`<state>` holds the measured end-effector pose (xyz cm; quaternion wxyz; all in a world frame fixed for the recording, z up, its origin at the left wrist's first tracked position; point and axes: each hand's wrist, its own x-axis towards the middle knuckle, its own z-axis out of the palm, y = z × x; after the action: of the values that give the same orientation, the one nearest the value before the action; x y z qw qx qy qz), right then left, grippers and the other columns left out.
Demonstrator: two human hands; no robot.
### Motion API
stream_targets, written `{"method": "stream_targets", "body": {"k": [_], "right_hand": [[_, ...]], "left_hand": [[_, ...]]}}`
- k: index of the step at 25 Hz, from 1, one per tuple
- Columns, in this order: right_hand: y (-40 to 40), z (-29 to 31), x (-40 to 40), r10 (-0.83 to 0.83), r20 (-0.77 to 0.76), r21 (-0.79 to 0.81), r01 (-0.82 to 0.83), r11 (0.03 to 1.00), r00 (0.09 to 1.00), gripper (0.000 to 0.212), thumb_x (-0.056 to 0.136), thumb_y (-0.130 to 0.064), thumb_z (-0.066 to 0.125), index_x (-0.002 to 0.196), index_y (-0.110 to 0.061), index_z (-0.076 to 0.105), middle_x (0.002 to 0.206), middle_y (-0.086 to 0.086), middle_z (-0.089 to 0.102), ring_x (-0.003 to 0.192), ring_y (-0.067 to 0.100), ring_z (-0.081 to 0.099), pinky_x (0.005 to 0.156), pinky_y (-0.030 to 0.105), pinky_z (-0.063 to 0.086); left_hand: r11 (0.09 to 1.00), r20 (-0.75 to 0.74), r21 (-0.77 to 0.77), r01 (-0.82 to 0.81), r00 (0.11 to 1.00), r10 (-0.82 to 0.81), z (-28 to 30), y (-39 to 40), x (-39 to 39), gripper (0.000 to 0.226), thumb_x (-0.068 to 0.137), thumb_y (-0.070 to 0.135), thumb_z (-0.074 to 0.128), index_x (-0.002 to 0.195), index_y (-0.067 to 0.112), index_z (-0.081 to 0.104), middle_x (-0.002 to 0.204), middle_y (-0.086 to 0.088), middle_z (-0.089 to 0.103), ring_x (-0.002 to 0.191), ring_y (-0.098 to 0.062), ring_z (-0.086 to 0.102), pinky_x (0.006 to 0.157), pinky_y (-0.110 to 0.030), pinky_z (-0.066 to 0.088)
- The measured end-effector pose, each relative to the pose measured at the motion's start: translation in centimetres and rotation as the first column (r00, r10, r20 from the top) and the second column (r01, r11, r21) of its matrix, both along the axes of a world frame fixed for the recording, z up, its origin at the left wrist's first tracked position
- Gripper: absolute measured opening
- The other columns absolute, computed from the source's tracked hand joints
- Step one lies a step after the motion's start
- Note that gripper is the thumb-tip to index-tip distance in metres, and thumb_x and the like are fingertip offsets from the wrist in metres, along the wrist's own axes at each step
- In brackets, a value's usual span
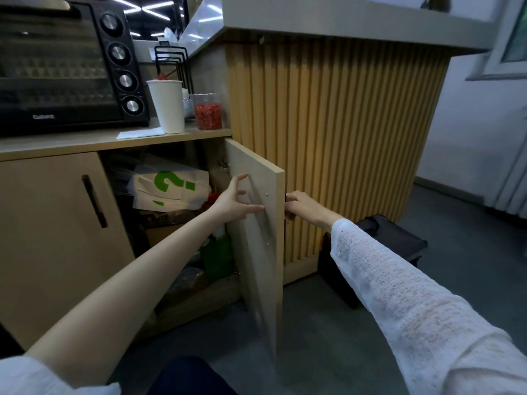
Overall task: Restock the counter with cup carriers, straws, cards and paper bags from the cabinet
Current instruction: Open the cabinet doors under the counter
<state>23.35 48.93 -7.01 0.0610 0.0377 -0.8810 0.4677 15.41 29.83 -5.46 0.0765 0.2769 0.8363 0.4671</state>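
In the head view, one cabinet door (pixel 258 223) is seen swung open, its long axis upright and its free edge turned toward the camera. The left hand (pixel 233 203) is laid on the door's inner face, fingers (pixel 242 208) spread apart. The right hand (pixel 302 206) is placed on the door's outer side, its fingers curled shut on the dark handle (pixel 286 196) at the edge. Left of the door, the cabinet opening is crowded: one white paper bag (pixel 171 189) with green marks lies flat, its long axis running left to right, above a green bottle (pixel 218 252). Little free room is left inside. Further left, a second door (pixel 57 238) is shut. On the desk (pixel 71 143) above, one oven (pixel 65 64) and one white cup (pixel 168 106) are set. Right of the door, open floor (pixel 328 323) is seen.
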Motion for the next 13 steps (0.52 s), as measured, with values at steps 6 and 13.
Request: {"method": "stream_targets", "body": {"k": [6,13], "right_hand": [[1.9,0.6,-0.2,-0.007,0.081,0.043,0.003,0.999,0.997,0.026,0.099,-0.006,0.04,0.095,-0.012,0.065,0.093,0.006,0.064,0.077,0.017,0.059,0.064,0.026,0.049],[2.3,0.8,-0.2,0.001,0.117,0.042,-0.006,0.999,0.993,0.024,0.097,-0.007,0.047,0.11,-0.017,0.065,0.108,0.007,0.068,0.09,0.02,0.065,0.063,0.025,0.055]], "left_hand": [[0.996,0.007,0.085,0.014,1.0,-0.014,-0.6,1.8,-0.4,0.092,0.074,0.026,0.082,0.145,0.035,0.023,0.139,-0.01,0.043,0.111,-0.021,0.055,0.079,-0.033,0.056],[0.992,0.008,0.127,0.024,1.0,-0.025,-0.3,1.4,0.2,0.089,0.076,0.022,0.08,0.146,0.026,0.026,0.142,-0.014,0.042,0.115,-0.028,0.059,0.095,-0.043,0.053]]}}
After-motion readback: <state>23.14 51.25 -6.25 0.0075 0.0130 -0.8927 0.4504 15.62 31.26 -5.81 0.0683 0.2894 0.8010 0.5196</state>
